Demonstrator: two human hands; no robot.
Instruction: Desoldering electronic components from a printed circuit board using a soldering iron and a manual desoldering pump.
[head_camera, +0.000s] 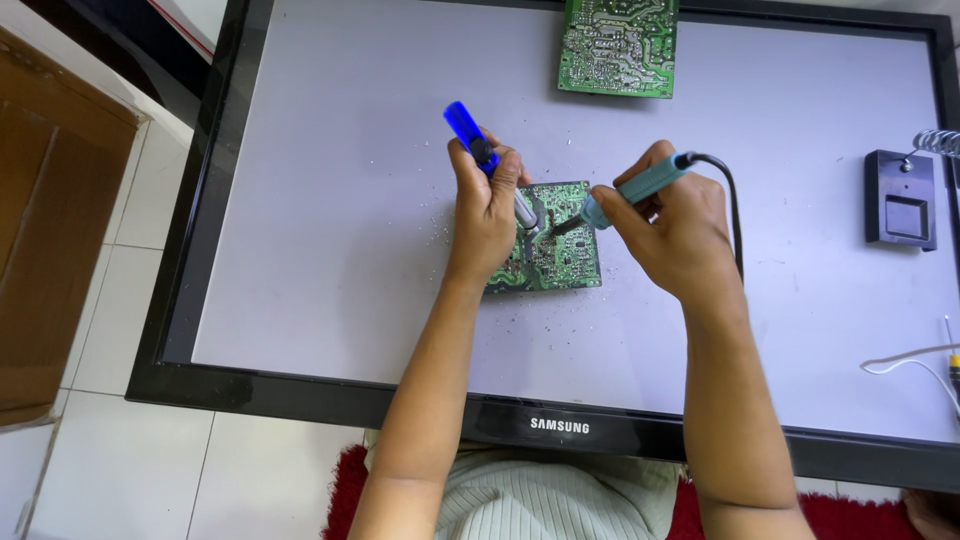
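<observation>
In the middle of the frame, the left hand (487, 205) grips a blue solder sucker (483, 150). The right hand (672, 225) grips a soldering iron (628, 190) on the small green board (560, 250). The hot tip could burn fingers if it slips.

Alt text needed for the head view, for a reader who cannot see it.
Two bare hands work over a small green circuit board lying on a flat monitor panel: the left hand holds a blue desoldering pump, the right hand a teal soldering iron, tip at the board. A second board lies farther away; an iron stand sits to the right.
</observation>
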